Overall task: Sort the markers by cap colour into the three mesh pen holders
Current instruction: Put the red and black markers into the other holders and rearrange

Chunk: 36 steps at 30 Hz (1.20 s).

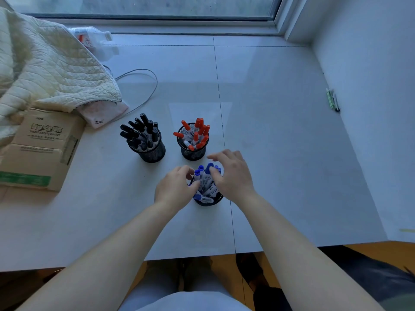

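Three black mesh pen holders stand on the white table. The left holder (155, 153) is full of black-capped markers (140, 130). The middle holder (190, 153) has several red-capped markers (199, 131). The nearest holder (208, 202) carries blue-capped markers (203, 176). My left hand (174, 187) rests against the left side of the blue holder, its fingers curled onto the blue markers. My right hand (231, 176) is over the holder's right side, thumb and fingers touching a blue marker's cap, the other fingers spread.
A cardboard box (38, 151) lies at the left, with a cream quilted cloth (45, 63) above it. A grey cable (143, 86) loops behind the holders. A plastic bottle (92, 37) lies near the window. Small pens (333, 101) lie by the right wall.
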Each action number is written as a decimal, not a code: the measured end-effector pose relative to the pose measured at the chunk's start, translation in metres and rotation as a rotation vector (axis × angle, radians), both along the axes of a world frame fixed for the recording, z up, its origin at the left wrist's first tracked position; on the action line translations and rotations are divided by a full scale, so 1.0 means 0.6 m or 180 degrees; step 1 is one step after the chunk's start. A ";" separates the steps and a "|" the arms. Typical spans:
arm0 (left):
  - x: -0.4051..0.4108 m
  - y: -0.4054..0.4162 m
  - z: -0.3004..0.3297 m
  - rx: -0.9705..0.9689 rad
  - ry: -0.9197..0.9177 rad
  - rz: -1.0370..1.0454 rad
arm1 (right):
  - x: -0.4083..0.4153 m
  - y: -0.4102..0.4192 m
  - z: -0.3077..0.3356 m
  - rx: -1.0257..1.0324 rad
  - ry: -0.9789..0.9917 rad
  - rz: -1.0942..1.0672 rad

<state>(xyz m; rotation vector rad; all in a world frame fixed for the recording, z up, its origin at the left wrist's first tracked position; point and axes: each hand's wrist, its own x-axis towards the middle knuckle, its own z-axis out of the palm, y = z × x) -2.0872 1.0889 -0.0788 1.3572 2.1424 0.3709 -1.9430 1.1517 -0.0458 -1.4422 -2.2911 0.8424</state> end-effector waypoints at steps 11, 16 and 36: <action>0.005 0.016 -0.003 -0.0177 0.0363 -0.0245 | -0.032 0.027 -0.013 0.0051 -0.1222 0.0981; 0.014 0.024 0.002 -0.0275 0.0554 -0.0460 | -0.027 0.025 -0.019 -0.0088 -0.1491 0.1030; -0.036 0.006 0.092 0.1052 -0.1439 0.1986 | 0.052 0.039 0.070 -0.1549 0.2335 -0.2291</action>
